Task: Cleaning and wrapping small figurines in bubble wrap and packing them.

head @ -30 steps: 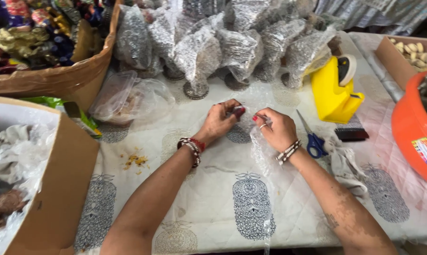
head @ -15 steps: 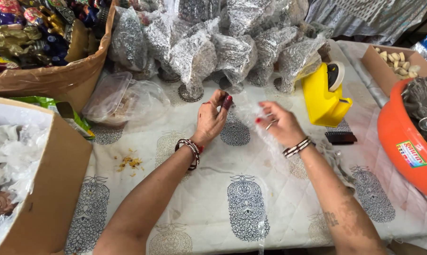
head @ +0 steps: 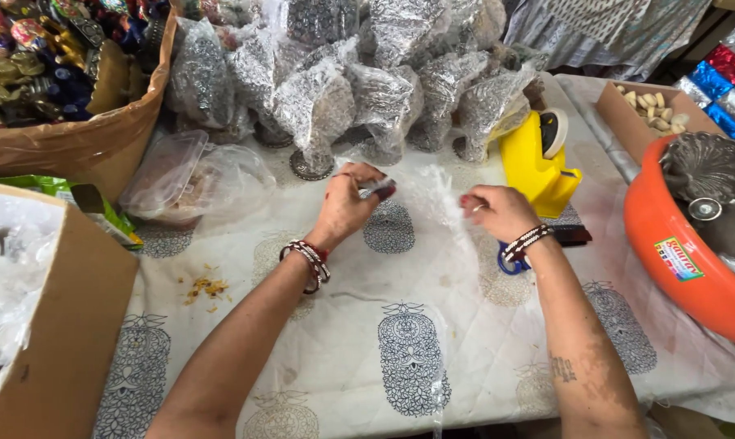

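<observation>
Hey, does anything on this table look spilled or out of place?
Yes: a small scatter of yellowish crumbs lies loose on the printed tablecloth, just left of the left forearm. Also, blue-handled scissors are half hidden under the right wrist.

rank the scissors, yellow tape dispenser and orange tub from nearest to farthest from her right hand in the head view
From the right hand:
1. Blue-handled scissors: just below the wrist, partly hidden under it.
2. Yellow tape dispenser: behind the hand, slightly to its right; near enough that its rank against the scissors is close.
3. Orange tub: clearly farthest, at the table's right edge.
</observation>
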